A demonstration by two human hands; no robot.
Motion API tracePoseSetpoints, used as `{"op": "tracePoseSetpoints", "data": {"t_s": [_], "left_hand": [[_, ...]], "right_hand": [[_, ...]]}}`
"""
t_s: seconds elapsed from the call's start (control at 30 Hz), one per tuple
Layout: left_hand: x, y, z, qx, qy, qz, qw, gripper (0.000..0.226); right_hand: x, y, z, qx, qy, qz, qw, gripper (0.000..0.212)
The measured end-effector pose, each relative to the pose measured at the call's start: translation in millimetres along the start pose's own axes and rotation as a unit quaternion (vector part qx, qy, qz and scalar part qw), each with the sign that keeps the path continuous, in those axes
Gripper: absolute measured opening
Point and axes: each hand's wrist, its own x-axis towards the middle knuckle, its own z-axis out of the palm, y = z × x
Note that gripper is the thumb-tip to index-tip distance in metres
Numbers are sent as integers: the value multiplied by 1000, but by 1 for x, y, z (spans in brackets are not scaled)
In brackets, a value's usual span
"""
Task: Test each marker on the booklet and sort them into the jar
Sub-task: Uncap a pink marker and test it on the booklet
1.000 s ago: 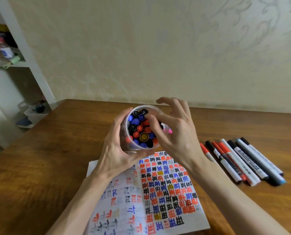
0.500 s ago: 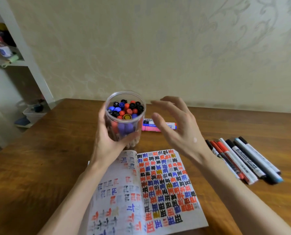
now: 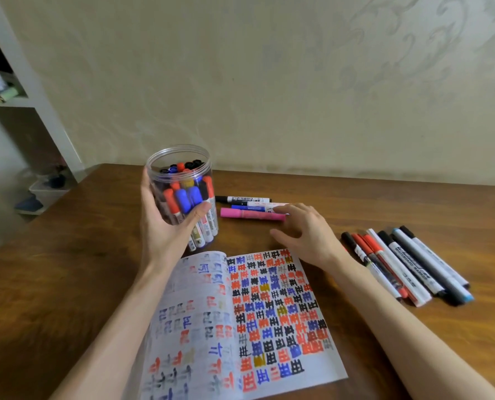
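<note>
My left hand (image 3: pixel 165 226) grips a clear plastic jar (image 3: pixel 179 168) packed with several red, blue and black markers, upright at the table's back left. My right hand (image 3: pixel 306 235) hovers with relaxed fingers, holding nothing, its fingertips near a pink marker (image 3: pixel 252 214). Behind the pink one lie a blue marker (image 3: pixel 257 208) and a black marker (image 3: pixel 243 199). The open booklet (image 3: pixel 240 321), covered in coloured test marks, lies in front of me between my arms.
A row of several markers (image 3: pixel 405 264), black, red and blue capped, lies on the wooden table (image 3: pixel 67 284) to the right of the booklet. A white shelf unit (image 3: pixel 24 82) stands at the far left. The wall runs close behind the table.
My left hand moved the jar left and turned it upright. My right hand left the jar's mouth and dropped toward the loose markers behind the booklet.
</note>
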Motion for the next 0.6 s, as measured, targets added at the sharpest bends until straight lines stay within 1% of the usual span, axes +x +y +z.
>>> {"op": "tracePoseSetpoints", "data": {"t_s": [0.07, 0.17, 0.2, 0.27, 0.3, 0.37, 0.4, 0.43, 0.5, 0.53, 0.57, 0.6], "left_hand": [[-1, -2, 0, 0, -4, 5, 1000, 119], [-3, -3, 0, 18, 1, 26, 999, 125], [-4, -2, -1, 37, 18, 51, 998, 128], [-7, -1, -4, 77, 70, 138, 985, 127], [-10, 2, -5, 96, 101, 193, 971, 118], [-19, 12, -7, 123, 161, 289, 936, 89], [-24, 17, -6, 123, 175, 318, 924, 73], [-29, 23, -5, 117, 172, 338, 918, 57], [-39, 29, 2, 110, 118, 366, 916, 27], [-43, 29, 6, 116, 69, 370, 919, 15], [-46, 28, 10, 127, 6, 362, 923, 11], [-49, 27, 15, 143, -60, 339, 928, 13]], "right_hand": [[0, 2, 3, -7, 1, 0, 1000, 51], [1, 3, 6, -4, 33, 9, 999, 45], [1, 3, 6, -7, 43, 15, 999, 44], [2, 4, 7, -23, 41, 25, 999, 44], [2, 5, 7, -33, 35, 27, 999, 43], [1, 4, 9, -41, 28, 23, 998, 35], [0, 3, 9, -39, 28, 20, 999, 30], [0, 2, 8, -27, 25, 20, 999, 27], [-2, -1, 3, 53, 14, 28, 998, 23], [-4, -3, -1, 107, 12, 35, 994, 23], [-7, -6, -5, 158, 21, 40, 986, 23], [-12, -9, -9, 203, 40, 46, 977, 22]]}}
